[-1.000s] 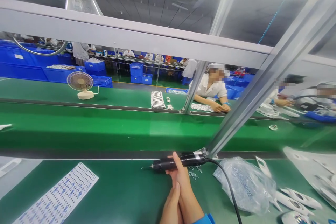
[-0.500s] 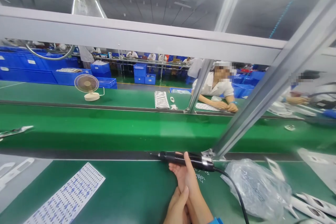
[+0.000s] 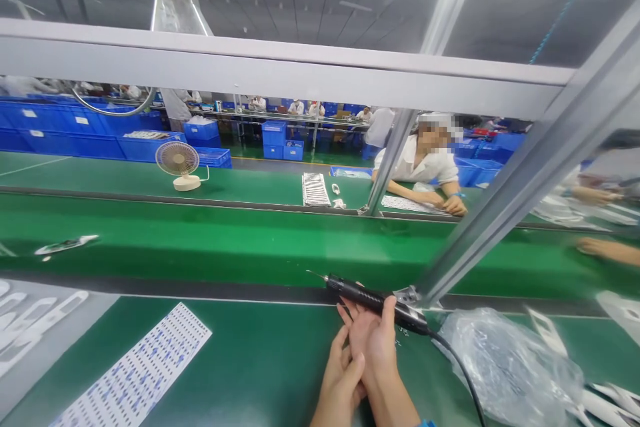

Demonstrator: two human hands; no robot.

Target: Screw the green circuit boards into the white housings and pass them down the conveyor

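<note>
My right hand point(image 3: 373, 340) is shut around a black electric screwdriver point(image 3: 363, 299), whose thin bit points up and left over the bench's far edge. A black cord point(image 3: 463, 373) runs from its rear end down to the lower right. My left hand point(image 3: 341, 387) presses against my right palm and holds nothing that I can see. Beside my right hand lie a few tiny, indistinct metal pieces point(image 3: 397, 341). A long white sheet printed with rows of blue marks point(image 3: 140, 367) lies on the green bench point(image 3: 260, 373) to the left of my hands.
A crumpled clear plastic bag point(image 3: 505, 367) and white plastic parts point(image 3: 605, 403) lie to the right. A metal frame post point(image 3: 450, 247) rises behind the hands. Beyond them runs a green conveyor belt point(image 3: 225, 240). Another person's hand point(image 3: 607, 250) reaches in at the right.
The screwdriver has swung from nearly level to tilting with its bit up and left. The whole view has drifted, and a white part on the belt has shifted right.
</note>
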